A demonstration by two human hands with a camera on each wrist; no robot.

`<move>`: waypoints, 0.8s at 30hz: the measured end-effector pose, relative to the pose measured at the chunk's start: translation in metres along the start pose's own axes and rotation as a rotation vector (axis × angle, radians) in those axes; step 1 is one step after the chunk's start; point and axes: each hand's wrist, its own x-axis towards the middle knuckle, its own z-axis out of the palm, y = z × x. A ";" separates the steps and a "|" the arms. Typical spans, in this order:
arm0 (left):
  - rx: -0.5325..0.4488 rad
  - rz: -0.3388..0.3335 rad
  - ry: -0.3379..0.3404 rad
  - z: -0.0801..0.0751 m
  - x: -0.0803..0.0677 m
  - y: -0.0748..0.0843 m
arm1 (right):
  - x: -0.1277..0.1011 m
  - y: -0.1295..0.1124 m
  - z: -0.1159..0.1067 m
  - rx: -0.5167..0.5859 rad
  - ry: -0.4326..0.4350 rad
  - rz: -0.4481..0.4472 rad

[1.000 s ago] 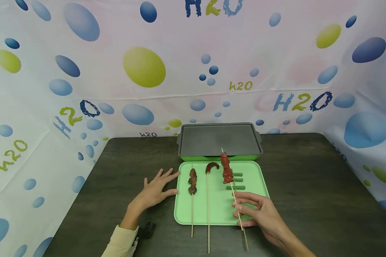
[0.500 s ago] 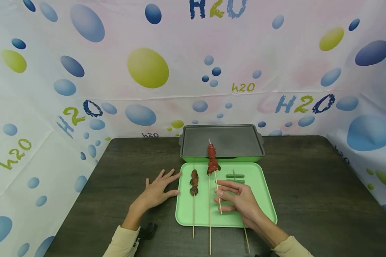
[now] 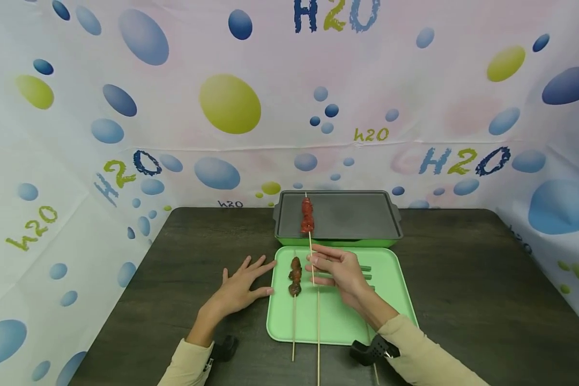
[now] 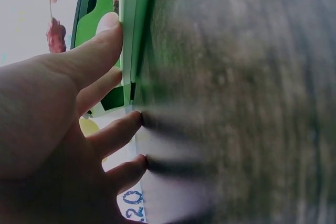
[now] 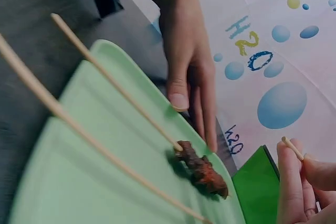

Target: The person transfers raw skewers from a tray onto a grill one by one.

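Observation:
My right hand [image 3: 342,272] pinches the wooden stick of a skewer of red meat chunks [image 3: 307,215] between thumb and fingers. The meat overlaps the left part of a dark griddle plate [image 3: 357,214] in the head view. My left hand [image 3: 241,289] has its fingers spread at the left rim of a light green tray [image 3: 391,305], thumb against the side. On the tray lie a skewer of brown meat [image 3: 295,277] and a second stick [image 3: 318,332], its top hidden behind my right hand. Partly covered too is a skewer of green pieces [image 3: 366,277].
The griddle has a green base [image 3: 366,243] and stands just behind the tray on a dark wooden table [image 3: 198,230]. A patterned curtain [image 3: 280,69] rises behind the table. Black wrist devices sit at both sleeves; the right one [image 3: 366,353] hangs near the tray's front edge.
My right hand has carried the red meat skewer up from the tray's right side, leftward and forward to the griddle. The left hand stays at the tray rim.

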 end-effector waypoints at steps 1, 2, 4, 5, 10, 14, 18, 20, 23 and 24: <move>-0.001 -0.001 -0.002 0.001 0.000 0.001 | 0.003 -0.002 0.001 0.002 0.008 -0.003; -0.001 -0.002 -0.004 0.001 0.001 0.001 | 0.006 -0.003 0.001 0.002 0.013 -0.008; 0.000 -0.005 -0.003 0.002 0.001 0.001 | 0.011 -0.005 0.003 0.008 0.020 -0.011; 0.003 -0.007 0.000 0.003 0.001 0.001 | 0.013 -0.006 0.004 0.011 0.021 -0.012; 0.008 -0.012 0.002 0.002 0.002 0.001 | 0.024 -0.006 0.011 0.038 0.043 -0.012; 0.002 -0.007 0.003 0.002 0.001 0.001 | 0.031 -0.003 0.015 0.046 0.078 -0.015; -0.002 -0.008 0.001 0.001 0.000 0.001 | 0.036 -0.001 0.019 0.046 0.104 -0.009; -0.003 -0.010 0.001 0.001 0.000 0.002 | 0.038 -0.001 0.020 0.048 0.116 -0.004; -0.002 -0.008 0.005 0.001 0.000 0.002 | 0.040 -0.001 0.022 0.046 0.129 -0.001; 0.000 -0.009 0.007 0.001 0.000 0.002 | 0.041 -0.001 0.022 0.045 0.132 -0.001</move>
